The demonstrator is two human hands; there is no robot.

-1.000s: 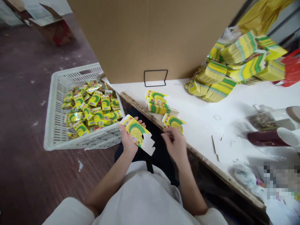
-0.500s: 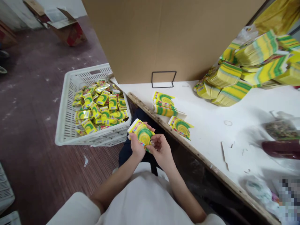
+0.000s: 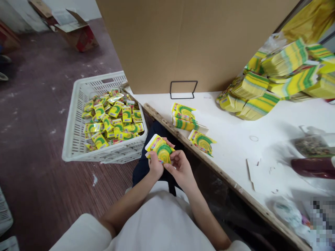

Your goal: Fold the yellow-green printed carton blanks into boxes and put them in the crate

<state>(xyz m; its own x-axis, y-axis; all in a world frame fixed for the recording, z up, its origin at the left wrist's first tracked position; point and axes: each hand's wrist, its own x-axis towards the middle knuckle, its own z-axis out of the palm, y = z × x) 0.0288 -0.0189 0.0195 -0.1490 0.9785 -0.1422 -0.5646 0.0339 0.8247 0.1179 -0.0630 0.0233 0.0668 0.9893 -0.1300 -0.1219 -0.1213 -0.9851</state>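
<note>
A yellow-and-green printed card box, looking flat, is held above my lap. My left hand grips its left side, thumb on the printed face and fingers behind. At its lower right end, the fingers and thumb of my right hand pinch the edge; the fingertips are partly hidden. Close by on the white table lies a similar flat piece, with a small stack of the same printed cartons behind it.
Left of my legs stands a white plastic crate holding many small yellow packs. A tall cardboard sheet and a black wire frame stand at the table's back. Bundled cartons are piled right. The wooden table edge runs beside me.
Both hands have barely shifted, with the card box moving slightly to the right and tilting a little. My right fingers stay at its lower right end. The view has moved slightly.
</note>
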